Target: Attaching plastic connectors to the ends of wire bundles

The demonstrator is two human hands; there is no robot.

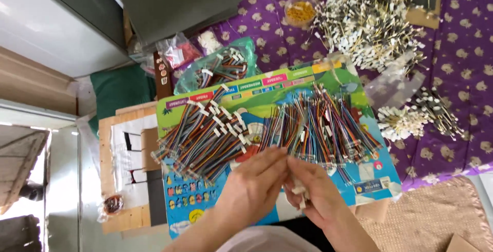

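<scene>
- Meeting at the near edge of the colourful printed board (267,85), the two hands work close together, fingertips touching over a small white piece.
- The left hand (251,188) comes in from the lower left, back of the hand up, fingers curled and reaching rightwards; its thumb and forefinger pinch towards the other hand.
- The right hand (316,190) comes in from the lower right, wrist bent inwards, fingers folded around the white connector (299,189), which shows pale between its fingers.
- Whether the left hand also grips that connector or only touches it cannot be told; the fingers hide the contact.
- Just beyond the hands, a loose spread of multicoloured wire harnesses (321,121) lies on the board, their near ends reaching almost to the fingertips.
- To the left of it sits a tighter heap of bundled wires (205,131), tagged with white slips.
- A green plastic bag (221,67) with more wires lies past the board's far edge.
- Piles of white-tipped wires (367,21) rest on the purple patterned cloth (462,52), well apart from the hands.
</scene>
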